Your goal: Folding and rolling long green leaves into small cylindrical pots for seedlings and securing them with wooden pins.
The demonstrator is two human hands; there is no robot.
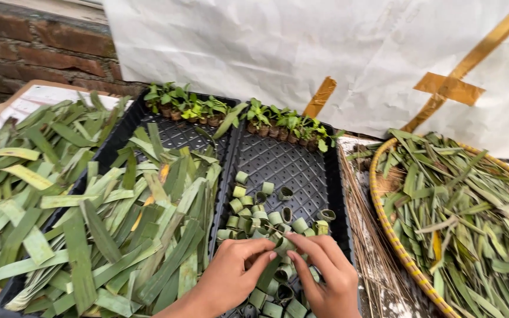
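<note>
Hands low in the middle of the view, over the right-hand black tray (331, 194). Left hand (231, 277) and right hand (325, 277) both pinched narrow, fingertips meeting on one leaf ring (284, 242), a short strip of green leaf rolled into a small open cylinder; hard to tell which hand bears more of the grip.

Around and under the fingers, a heap of finished leaf rings (260, 206), loose and tumbled on the ribbed tray floor, some upright, some on their sides. Probably very light and springy, thin-walled, easily crushed or unrolled if squeezed across the opening; best taken by the outer wall at the overlap, with a gentle pinch.

Just to the left, in the neighbouring black tray (125, 129), a thick pile of cut leaf strips (136, 224), flat, long, green with some yellow. Further left, more leaf strips (25, 165) on a pale board.

To the right, thin brown sticks (366, 235) beside the tray, then a round woven basket (384, 212) with a yellow rim, full of narrower leaves (472, 212).

At the far end of both trays, a row of small seedlings (237, 115) in tiny leaf pots. Behind, a white sheet (301, 47) with tan tape and a brick wall (36, 47).
</note>
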